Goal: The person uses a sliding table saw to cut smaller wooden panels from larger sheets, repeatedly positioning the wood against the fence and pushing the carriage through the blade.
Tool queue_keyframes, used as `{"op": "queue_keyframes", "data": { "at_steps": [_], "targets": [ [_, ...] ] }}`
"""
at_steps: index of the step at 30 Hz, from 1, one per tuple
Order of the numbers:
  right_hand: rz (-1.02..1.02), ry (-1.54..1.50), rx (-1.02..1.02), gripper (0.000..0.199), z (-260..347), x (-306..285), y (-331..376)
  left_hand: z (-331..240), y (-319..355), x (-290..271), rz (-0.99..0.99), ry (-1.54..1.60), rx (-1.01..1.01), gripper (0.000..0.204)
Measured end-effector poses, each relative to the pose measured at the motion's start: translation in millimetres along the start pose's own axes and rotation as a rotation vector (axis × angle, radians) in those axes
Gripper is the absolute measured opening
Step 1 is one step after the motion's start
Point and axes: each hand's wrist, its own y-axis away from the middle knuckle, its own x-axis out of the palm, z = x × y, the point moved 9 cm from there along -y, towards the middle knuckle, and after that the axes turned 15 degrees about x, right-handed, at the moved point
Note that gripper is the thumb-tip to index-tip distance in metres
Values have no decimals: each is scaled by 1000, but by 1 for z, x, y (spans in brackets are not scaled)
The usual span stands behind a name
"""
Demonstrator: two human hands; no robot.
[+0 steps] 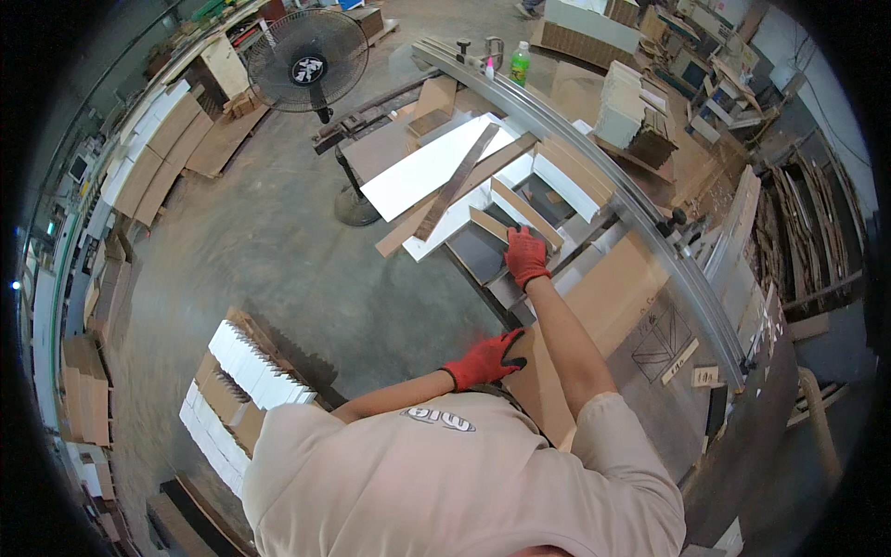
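Note:
My right hand (526,255), in a red glove, reaches forward over the work table. Its fingers are closed on the end of a short, narrow board strip (488,224) with a brown face. Close to my body, my left hand (481,362), in a red glove with dark fingertips, lies at the left edge of a long brown board (538,390). Its thumb and fingers are apart, and it holds nothing. Ahead of my right hand are a white panel (432,176), a dark wooden strip (455,183) lying across it, and more white-and-brown board pieces (568,178).
A long metal rail (640,218) runs along the table's right side, with a green bottle (520,63) at its far end. A standing fan (309,70) is at the far left. Stacked white boards (255,362) stand on the floor left of me.

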Motion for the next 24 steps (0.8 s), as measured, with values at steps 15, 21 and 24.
{"op": "queue_keyframes", "data": {
  "at_steps": [15,21,24],
  "targets": [
    [-132,197,63,50,-26,-64,-41,3,3,2,134,91,-56,73],
    [-56,170,97,58,-31,-42,-44,11,8,3,79,101,-48,74],
    [-79,61,95,54,-43,-29,-53,6,8,1,122,104,-65,74]
  ]
}}
